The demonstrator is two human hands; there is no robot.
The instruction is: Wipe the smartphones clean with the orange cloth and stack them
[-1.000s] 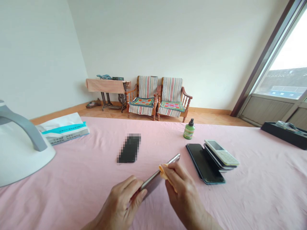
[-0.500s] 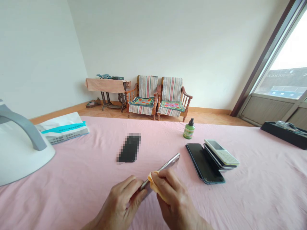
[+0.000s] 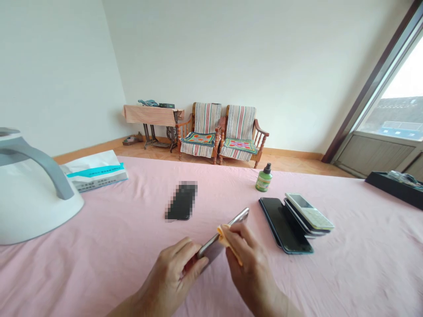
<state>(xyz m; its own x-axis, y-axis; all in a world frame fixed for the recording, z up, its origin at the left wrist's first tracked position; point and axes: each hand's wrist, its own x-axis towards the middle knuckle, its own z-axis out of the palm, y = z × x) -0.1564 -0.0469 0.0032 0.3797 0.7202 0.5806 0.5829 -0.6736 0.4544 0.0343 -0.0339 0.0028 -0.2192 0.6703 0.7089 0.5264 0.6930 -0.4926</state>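
Both hands are bare, and the visible forearms are bare too.

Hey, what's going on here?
Someone's left hand grips a slim phone, held slanted, while the right hand holds a yellow cloth against its edge. On the pink tablecloth, a black-screened phone and a pile topped by a white keypad phone lie to the right; a green bottle stands farther back.

Near centre: held phone is sitting between left hand and right hand | left: jug is standing, packet lying behind it | beyond held phone: flat device is lying | right: bottle is standing behind flat phone, keypad phone lying atop stack | far right: box
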